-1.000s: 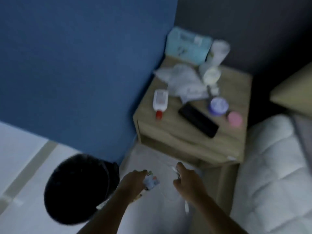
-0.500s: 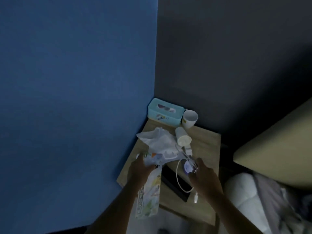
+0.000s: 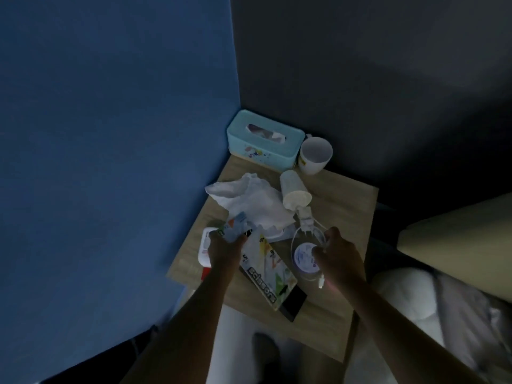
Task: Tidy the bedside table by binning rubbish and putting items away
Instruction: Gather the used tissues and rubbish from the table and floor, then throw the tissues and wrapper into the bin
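- My left hand (image 3: 224, 252) is over the near left part of the bedside table (image 3: 340, 195), fingers curled round the top end of a scissors packet (image 3: 270, 268).
- The packet slants down towards me, and its lower end lies over a black phone (image 3: 295, 302) at the table's front edge.
- Under my left wrist I see a white bottle (image 3: 205, 248) lying flat with a red end; I cannot read its label.
- My right hand (image 3: 339, 257) grips a white cable (image 3: 321, 282), fingers curled. The cable hangs in a loop in front of the hand, with its small connector dangling beside the palm.
- The far end of the cable runs to a white plug (image 3: 304, 217) lying on the table.
- A round tin (image 3: 303, 256) with a pale printed lid sits inside the loop, just left of my right hand.
- A crumpled tissue (image 3: 249, 200) lies mid-table, beyond the packet.
- A cream cup (image 3: 293, 192) lies tipped on its side next to the tissue, mouth towards me.
- In the back corner a teal tissue box (image 3: 263, 142) stands against the blue wall (image 3: 110, 134), with a white mug (image 3: 314, 156) upright just to its right.
- A bed (image 3: 415, 314) with pale bedding is to the right of the table.
- The light is dim, so finer print is beyond me.
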